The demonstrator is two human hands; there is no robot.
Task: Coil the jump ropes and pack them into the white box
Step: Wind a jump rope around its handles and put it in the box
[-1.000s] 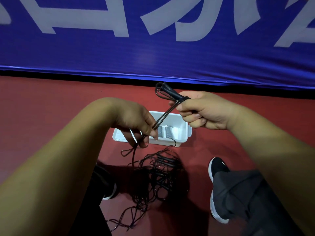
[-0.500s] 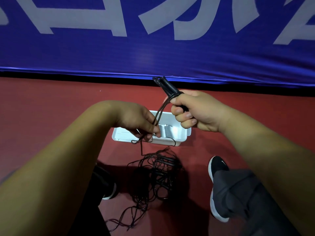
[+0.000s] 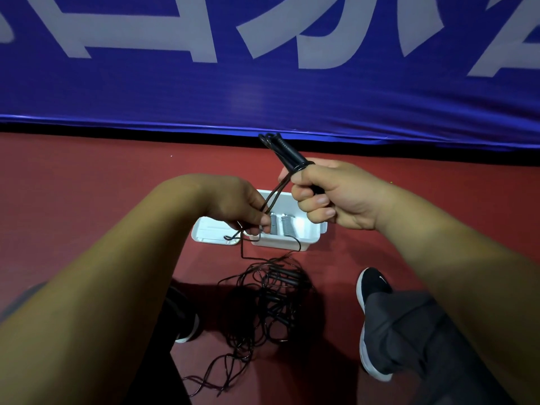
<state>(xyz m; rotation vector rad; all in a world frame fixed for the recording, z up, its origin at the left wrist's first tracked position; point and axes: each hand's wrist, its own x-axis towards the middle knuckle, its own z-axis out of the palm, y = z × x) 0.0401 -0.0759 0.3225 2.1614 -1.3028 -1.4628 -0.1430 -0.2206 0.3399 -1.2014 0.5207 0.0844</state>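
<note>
My right hand (image 3: 330, 197) is shut on the black handles of a jump rope (image 3: 287, 152), which stick up and to the left out of the fist. Thin black cord (image 3: 273, 197) runs taut from the handles down to my left hand (image 3: 245, 210), which pinches it above the white box (image 3: 304, 238). The box lies open on the red floor with its lid (image 3: 210, 232) folded out to the left and two grey springs inside. A tangled heap of black ropes (image 3: 274, 299) lies on the floor in front of the box.
A blue banner (image 3: 263, 83) with white lettering hangs low across the far side. My shoes stand either side of the heap, the right shoe (image 3: 371, 290) and the left shoe (image 3: 187, 325). Loose cord trails toward me at the bottom.
My right hand has lifted the handles slightly higher and tilted them more upright. The left hand has slid along the cord and pinches it lower, nearer the box.
</note>
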